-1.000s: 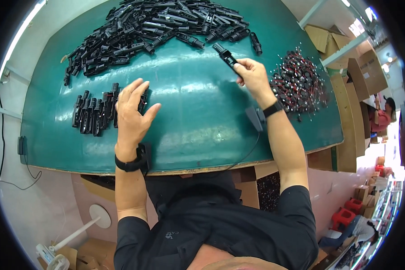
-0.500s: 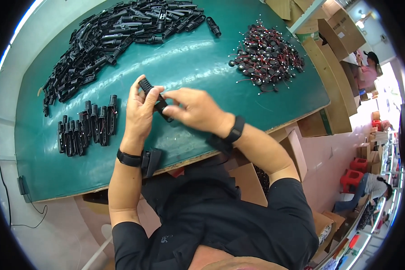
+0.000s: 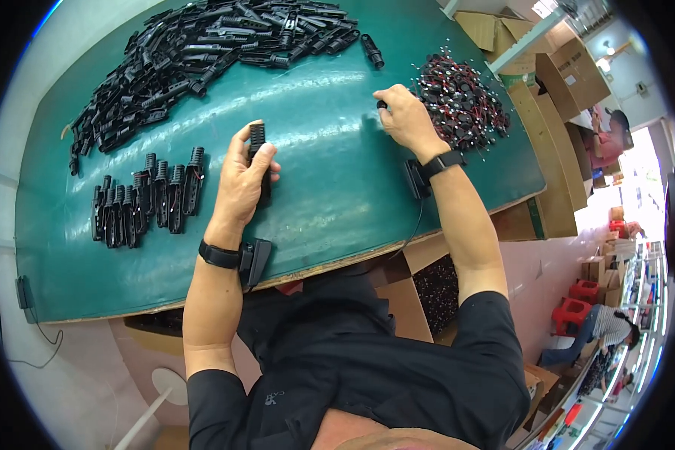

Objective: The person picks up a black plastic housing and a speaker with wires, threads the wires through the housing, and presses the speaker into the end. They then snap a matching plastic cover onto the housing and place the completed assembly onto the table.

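Note:
My left hand [image 3: 240,180] is closed around a black plastic handle shell [image 3: 257,136] with a ribbed end, held upright over the table; the thumb presses on its side, and the palm hides part of it. My right hand [image 3: 409,124] reaches to the left edge of a pile of small round black parts with red wires [image 3: 465,97]. Its thumb and forefinger pinch a round black part [image 3: 382,106], partly covered by the fingers. Several similar shells with red wires [image 3: 131,214] stand in rows left of my left hand.
A large heap of black shells [image 3: 180,67] covers the far left of the green table [image 3: 315,195]. One shell [image 3: 372,51] lies apart from it. Cardboard boxes [image 3: 551,142] stand beyond the right edge. Another box [image 3: 436,296] sits below the front edge. People and red stools [image 3: 571,315] are farther right.
My right hand has left the shell and moved right to the pile, where it now pinches a round part. My left hand keeps hold of the shell, which is now more upright.

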Action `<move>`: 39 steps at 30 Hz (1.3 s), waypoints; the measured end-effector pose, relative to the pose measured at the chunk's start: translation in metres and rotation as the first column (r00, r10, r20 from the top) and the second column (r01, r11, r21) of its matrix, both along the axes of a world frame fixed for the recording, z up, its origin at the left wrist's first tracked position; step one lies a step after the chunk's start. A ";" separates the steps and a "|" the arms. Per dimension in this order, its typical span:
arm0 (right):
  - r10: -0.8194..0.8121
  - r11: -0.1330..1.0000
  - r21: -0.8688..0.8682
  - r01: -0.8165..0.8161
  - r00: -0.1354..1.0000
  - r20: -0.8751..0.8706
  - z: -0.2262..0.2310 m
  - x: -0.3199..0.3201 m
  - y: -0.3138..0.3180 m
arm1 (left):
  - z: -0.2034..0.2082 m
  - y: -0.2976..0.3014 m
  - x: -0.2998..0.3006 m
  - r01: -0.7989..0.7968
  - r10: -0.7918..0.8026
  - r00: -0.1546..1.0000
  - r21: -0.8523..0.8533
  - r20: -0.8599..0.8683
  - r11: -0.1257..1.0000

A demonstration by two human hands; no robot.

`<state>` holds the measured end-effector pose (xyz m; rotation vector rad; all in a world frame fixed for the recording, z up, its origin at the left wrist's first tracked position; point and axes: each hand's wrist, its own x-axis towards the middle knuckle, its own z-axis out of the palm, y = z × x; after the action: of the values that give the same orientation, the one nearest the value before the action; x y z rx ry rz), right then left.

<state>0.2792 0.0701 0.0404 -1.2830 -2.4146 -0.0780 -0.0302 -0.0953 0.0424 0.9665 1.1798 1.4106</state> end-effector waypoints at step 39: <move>0.575 0.782 0.317 -0.536 0.426 -0.698 0.048 -0.082 -0.054 | -0.025 0.041 0.011 -0.025 0.304 0.831 0.514 -0.466 0.857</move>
<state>0.1974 0.0162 0.0889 -0.2605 -1.8781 0.5121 -0.0192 -0.0544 0.0177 1.7415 1.3582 1.6894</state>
